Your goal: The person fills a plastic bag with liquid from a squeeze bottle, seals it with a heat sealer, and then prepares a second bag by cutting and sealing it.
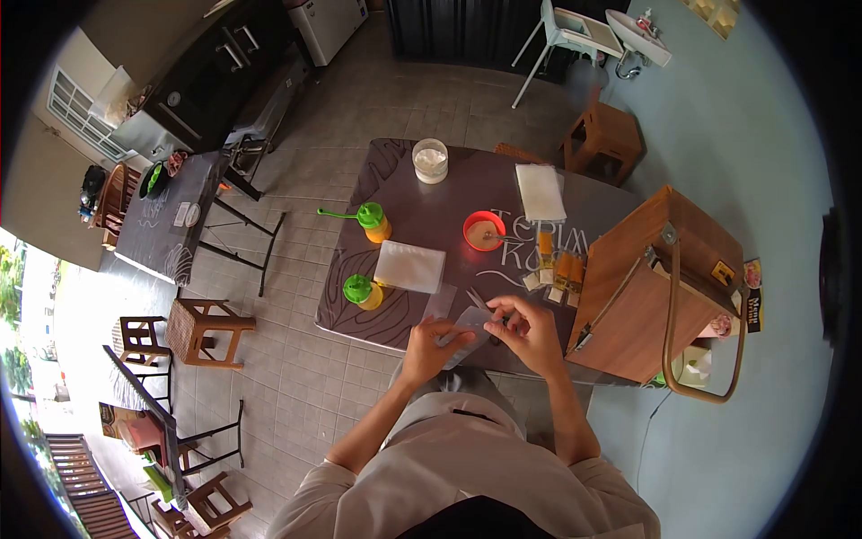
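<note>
Near the front edge of the dark table [449, 193], my left hand [433, 346] pinches one side of a clear plastic bag [472, 318]. My right hand [528, 334] is closed at the bag's other side, with scissors [476, 298] pointing out from its fingers. Beyond my left hand lies a stack of clear plastic sheets [410, 267]. Two green-capped bottles with orange contents, a nearer one [363, 292] and a farther one [373, 222], stand to the left. A red bowl [484, 231] with a spoon sits ahead of my hands.
A wooden box [651, 296] with a curved handle stands at the table's right. Small orange packets [566, 269] lie beside it. Farther back are a white-filled jar [430, 162] and a white stack [540, 192]. Stools [208, 331] are at the left.
</note>
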The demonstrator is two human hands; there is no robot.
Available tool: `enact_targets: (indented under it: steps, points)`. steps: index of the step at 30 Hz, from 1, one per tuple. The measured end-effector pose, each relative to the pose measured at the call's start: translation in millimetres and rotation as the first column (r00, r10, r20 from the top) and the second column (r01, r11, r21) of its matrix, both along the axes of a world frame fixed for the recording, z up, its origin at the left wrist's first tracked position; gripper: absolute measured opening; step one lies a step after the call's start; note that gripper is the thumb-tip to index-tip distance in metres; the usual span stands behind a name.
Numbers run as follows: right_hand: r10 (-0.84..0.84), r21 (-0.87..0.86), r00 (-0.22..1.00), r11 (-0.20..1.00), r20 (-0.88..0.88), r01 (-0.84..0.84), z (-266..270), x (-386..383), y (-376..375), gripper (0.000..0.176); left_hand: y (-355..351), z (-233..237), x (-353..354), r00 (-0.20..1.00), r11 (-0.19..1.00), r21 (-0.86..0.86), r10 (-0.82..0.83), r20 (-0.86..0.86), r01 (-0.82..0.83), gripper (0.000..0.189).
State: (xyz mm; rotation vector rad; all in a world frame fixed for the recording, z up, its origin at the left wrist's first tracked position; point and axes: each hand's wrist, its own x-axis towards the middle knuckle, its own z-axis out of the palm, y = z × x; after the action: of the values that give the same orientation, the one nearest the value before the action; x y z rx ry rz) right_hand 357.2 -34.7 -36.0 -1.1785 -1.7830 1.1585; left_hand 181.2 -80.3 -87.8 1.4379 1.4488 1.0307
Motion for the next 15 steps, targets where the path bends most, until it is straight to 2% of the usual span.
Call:
enact_targets:
  steps: [5, 7, 10, 12, 15]
  points:
    - [-0.001, 0.087, 1.0, 0.996, -0.002, 0.002, -8.7, -4.2, 8.9, 0.021, 13.1, -8.4, -4.3, 0.999, 1.0, -0.022, -0.013, 0.042, 0.014, 0.017]
    - [0.018, 0.229, 0.999, 0.973, 0.043, -0.028, -11.0, -8.0, 14.1, 0.02, 20.3, -6.2, -8.0, 0.996, 0.998, -0.047, -0.04, 0.08, 0.043, 0.016]
    - [-0.035, 0.171, 0.999, 0.985, 0.026, 0.03, -5.8, -19.8, 17.7, 0.02, 29.7, 1.9, -22.2, 0.986, 0.99, -0.024, -0.137, 0.095, 0.14, 0.018]
    - [-0.063, 0.203, 0.997, 0.978, 0.054, 0.051, -3.6, -27.8, 20.2, 0.021, 36.8, 3.1, -32.4, 0.981, 0.978, -0.083, -0.192, -0.021, 0.19, 0.02]
    - [-0.094, 0.236, 0.992, 0.969, 0.087, 0.072, -0.1, -35.1, 24.9, 0.023, 45.2, 10.1, -37.0, 0.978, 0.981, -0.012, -0.194, 0.082, 0.196, 0.021]
